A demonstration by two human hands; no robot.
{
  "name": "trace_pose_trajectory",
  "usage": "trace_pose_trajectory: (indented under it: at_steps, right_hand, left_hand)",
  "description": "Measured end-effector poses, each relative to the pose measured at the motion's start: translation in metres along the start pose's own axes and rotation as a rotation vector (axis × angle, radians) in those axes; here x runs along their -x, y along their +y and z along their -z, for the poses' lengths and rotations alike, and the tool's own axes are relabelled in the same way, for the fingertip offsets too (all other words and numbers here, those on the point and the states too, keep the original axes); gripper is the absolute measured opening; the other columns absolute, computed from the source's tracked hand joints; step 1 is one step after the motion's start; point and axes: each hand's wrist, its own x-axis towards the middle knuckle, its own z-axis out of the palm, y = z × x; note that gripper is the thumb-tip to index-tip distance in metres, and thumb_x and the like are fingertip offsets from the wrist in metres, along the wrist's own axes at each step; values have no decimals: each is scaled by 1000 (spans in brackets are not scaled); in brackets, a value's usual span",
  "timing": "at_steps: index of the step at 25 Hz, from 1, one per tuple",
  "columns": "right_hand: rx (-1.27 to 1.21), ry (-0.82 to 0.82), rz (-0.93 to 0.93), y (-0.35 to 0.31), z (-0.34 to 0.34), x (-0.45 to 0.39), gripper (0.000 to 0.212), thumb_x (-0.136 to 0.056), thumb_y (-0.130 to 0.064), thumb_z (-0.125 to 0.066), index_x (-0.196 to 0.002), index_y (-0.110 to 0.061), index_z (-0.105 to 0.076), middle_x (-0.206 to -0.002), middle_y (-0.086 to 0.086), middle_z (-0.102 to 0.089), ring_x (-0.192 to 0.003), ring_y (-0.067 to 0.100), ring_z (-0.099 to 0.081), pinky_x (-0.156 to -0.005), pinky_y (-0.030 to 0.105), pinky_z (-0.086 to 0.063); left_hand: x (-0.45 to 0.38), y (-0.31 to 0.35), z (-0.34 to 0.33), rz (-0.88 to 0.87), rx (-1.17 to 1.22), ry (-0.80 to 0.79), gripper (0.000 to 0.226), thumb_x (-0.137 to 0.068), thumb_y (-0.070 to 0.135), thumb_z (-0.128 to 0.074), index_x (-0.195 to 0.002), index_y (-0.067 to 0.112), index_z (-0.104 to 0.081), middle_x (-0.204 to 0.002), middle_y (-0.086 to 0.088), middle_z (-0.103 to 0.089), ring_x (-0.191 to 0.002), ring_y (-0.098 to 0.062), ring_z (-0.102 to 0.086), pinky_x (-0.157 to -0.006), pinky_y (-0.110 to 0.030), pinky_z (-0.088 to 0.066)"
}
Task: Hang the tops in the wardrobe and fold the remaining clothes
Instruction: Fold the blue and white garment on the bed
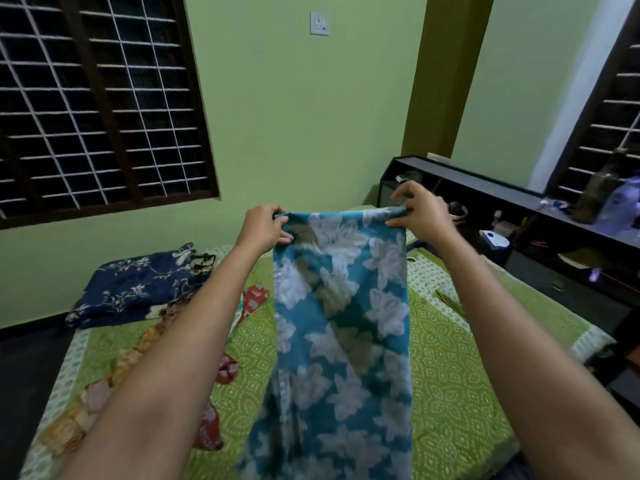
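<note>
A teal cloth with white and olive flowers (341,327) hangs lengthwise in front of me over the bed. My left hand (265,225) pinches its top left corner. My right hand (419,211) pinches its top right corner, thumb below and fingers curled above the edge. The top edge is stretched level between both hands; the lower end drops out of view at the bottom. A folded navy floral garment (135,285) lies at the bed's far left. A red and orange patterned garment (225,368) lies spread on the bed, partly hidden by my left forearm.
The bed has a green patterned sheet (450,375). A dark headboard shelf (519,216) with small items and a bottle runs along the right. A barred window (97,98) fills the left wall; dark floor lies left of the bed.
</note>
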Motion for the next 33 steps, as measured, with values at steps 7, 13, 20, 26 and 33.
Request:
trace_pose_trajectory:
  at_steps: [7,13,20,26,33]
  right_hand:
    - [25,-248,-373,130,-132,-117,21,-83,1,-65,-73,-11,-50,-86,15,-61,-86,31,-64,-68,43,-55]
    - [-75,34,-194,164,-150,-183,8,-93,-1,-49,-93,-4,-57,-85,13,-58,-75,28,-54,-62,34,-40]
    - [-79,-90,-195,270,-250,-98,14,-82,5,-64,-93,-2,-67,-98,12,-72,-90,26,-67,-74,24,-43]
    - [-6,-414,-332,404,-369,48,27,-75,8,-69,-99,-5,-72,-97,11,-73,-89,27,-70,-82,33,-51]
    - [203,-659,-261,490,-465,170,26,-77,-5,-66,-103,-8,-69,-101,12,-69,-86,33,-66,-70,38,-53]
  left_hand:
    - [-131,-85,-134,132,-392,-127,16,-94,5,-51,-108,1,-57,-112,-22,-62,-97,-31,-60,-77,-34,-44]
    - [-210,-82,-167,-114,-218,99,16,-96,6,-47,-107,2,-57,-102,-18,-63,-90,-29,-58,-70,-29,-36]
    - [-151,-227,-238,-79,-255,-107,23,-85,-6,-58,-108,-2,-62,-108,-20,-65,-97,-33,-63,-86,-32,-42]
    - [-20,-394,-334,192,-294,-465,38,-91,-7,-51,-128,0,-54,-130,-8,-52,-113,-15,-55,-93,-11,-34]
    - [69,-541,-407,-79,-741,-638,39,-68,7,-73,-102,16,-56,-100,-4,-64,-85,-23,-58,-65,-32,-54]
